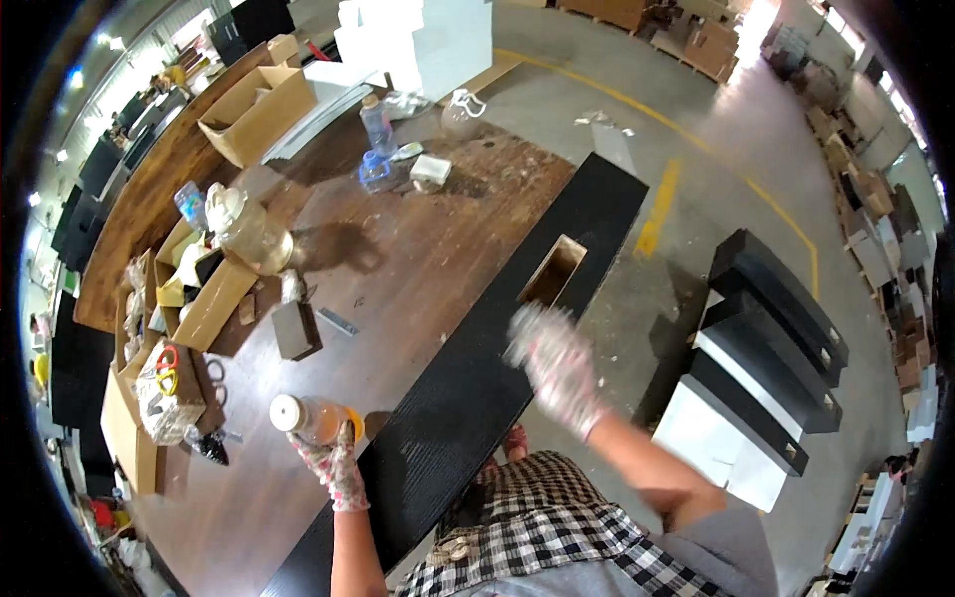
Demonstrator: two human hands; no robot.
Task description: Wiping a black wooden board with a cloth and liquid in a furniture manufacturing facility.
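A long black panel is laid along the edge of a dark wooden counter, with a rectangular cut-out seen near its far half.

Left hand: gloved in a patterned work glove, closed around the lower part of a clear plastic bottle. The bottle is capped in white, holds an amber liquid and is tipped on its side, above the counter just beside the panel's left edge.

Right hand: gloved likewise, held over the panel's right edge just below the cut-out. It is blurred; whether the fingers are spread or pressed together cannot be told, and no item is seen in it.

Other items on the counter: a small dark block near the middle; open cardboard boxes at the left edge; a large open carton at the far end; a clear water bottle beside it.

On the floor to the right, black and white panels are stacked.
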